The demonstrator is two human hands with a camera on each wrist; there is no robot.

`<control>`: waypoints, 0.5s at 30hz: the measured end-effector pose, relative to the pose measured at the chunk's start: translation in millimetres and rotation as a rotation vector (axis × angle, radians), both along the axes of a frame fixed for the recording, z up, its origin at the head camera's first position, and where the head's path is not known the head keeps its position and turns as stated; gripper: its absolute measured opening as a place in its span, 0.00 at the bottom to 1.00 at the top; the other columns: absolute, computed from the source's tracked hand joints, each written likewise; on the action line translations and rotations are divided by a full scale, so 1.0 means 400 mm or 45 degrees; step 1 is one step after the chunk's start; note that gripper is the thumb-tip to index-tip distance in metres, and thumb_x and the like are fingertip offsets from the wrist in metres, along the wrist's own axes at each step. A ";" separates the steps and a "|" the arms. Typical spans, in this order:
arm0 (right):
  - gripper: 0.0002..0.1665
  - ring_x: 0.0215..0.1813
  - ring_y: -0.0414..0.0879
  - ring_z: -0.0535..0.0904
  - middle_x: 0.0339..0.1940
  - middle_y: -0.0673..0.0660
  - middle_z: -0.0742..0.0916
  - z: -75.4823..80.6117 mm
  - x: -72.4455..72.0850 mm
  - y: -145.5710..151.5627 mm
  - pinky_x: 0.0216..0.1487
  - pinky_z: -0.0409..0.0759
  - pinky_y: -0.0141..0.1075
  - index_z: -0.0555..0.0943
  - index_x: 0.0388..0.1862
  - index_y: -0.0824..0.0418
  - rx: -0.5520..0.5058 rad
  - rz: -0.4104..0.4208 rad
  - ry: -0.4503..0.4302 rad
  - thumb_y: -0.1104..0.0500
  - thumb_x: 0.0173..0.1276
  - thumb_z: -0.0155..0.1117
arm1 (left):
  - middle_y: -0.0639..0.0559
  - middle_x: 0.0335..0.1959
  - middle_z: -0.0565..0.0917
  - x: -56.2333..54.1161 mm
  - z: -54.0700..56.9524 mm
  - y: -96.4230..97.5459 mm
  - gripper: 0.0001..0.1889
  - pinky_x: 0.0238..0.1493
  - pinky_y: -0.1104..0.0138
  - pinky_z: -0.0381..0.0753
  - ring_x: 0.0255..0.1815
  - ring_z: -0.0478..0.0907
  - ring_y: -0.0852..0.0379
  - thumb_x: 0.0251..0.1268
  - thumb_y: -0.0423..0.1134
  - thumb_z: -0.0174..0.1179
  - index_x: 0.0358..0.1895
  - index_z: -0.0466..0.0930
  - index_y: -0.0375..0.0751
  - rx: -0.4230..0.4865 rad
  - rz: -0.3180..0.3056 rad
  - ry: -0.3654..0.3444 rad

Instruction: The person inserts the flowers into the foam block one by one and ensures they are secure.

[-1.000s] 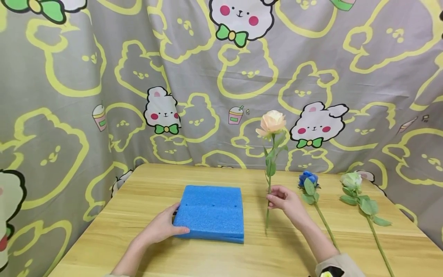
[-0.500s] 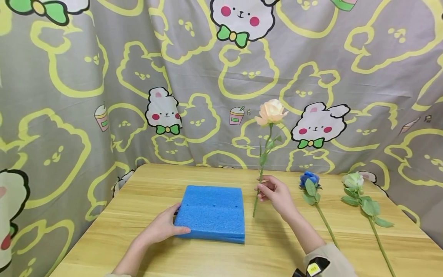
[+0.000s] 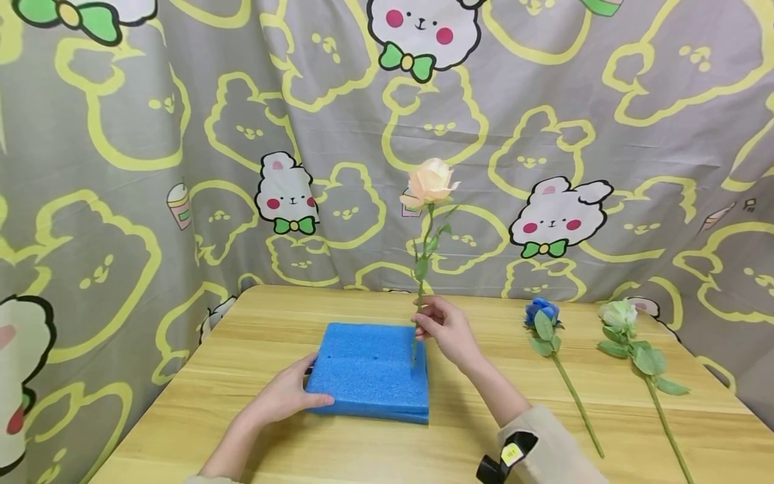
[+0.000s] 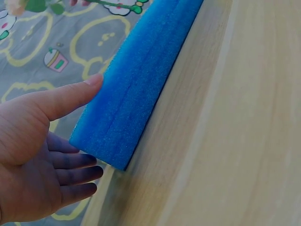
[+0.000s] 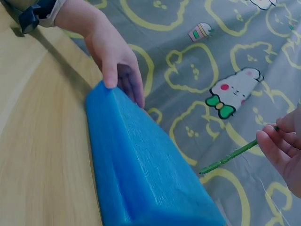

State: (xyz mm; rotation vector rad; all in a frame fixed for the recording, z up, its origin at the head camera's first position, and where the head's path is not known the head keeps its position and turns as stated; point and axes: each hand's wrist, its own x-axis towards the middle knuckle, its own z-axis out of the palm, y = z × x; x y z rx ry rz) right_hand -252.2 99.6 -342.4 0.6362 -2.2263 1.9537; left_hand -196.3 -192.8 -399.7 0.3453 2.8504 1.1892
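A: Your rose (image 3: 421, 267) stands nearly upright in your right hand (image 3: 446, 329), the cut end above the right-hand side of the foam block (image 3: 369, 380). How should it handle?

B: Light, I'd judge, with a fairly stiff stem (image 5: 229, 158). The peach bloom (image 3: 431, 183) looks delicate and sits well above your pinch, so expect some sway. The bare stem below the leaves (image 3: 445, 228) is where you want your hold; spare the petals.

A: Might it slip on you?

B: It's thin and could roll between your fingertips, so pinch firmly without crushing.

A: And the block between your hands?

B: Probably light and slightly yielding; it could skid on the table (image 3: 302, 457) unless you steady it by an edge.

A: So how are your hands set?

B: Your right is closed to a pinch, thumb and fingers on the stem, whose end shows free of the foam. Your left (image 3: 290, 393) is spread wide: thumb on the block's near edge, the other fingers relaxed by its end. I can't tell whether those fingers touch it.
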 end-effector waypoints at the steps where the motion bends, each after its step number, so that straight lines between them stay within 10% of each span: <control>1: 0.14 0.27 0.43 0.79 0.30 0.60 0.81 0.003 0.001 -0.010 0.31 0.82 0.37 0.74 0.49 0.74 -0.001 0.005 0.008 0.71 0.65 0.57 | 0.30 0.61 0.68 -0.001 0.000 0.000 0.51 0.58 0.46 0.66 0.60 0.67 0.36 0.44 0.51 0.72 0.66 0.56 0.22 0.002 0.003 0.000; 15: 0.09 0.28 0.45 0.79 0.29 0.59 0.82 -0.012 0.002 -0.116 0.32 0.82 0.37 0.78 0.42 0.76 0.007 0.080 0.032 0.70 0.64 0.58 | 0.31 0.60 0.70 -0.003 -0.006 -0.003 0.50 0.57 0.47 0.68 0.59 0.68 0.37 0.43 0.50 0.73 0.65 0.58 0.23 0.026 0.004 0.012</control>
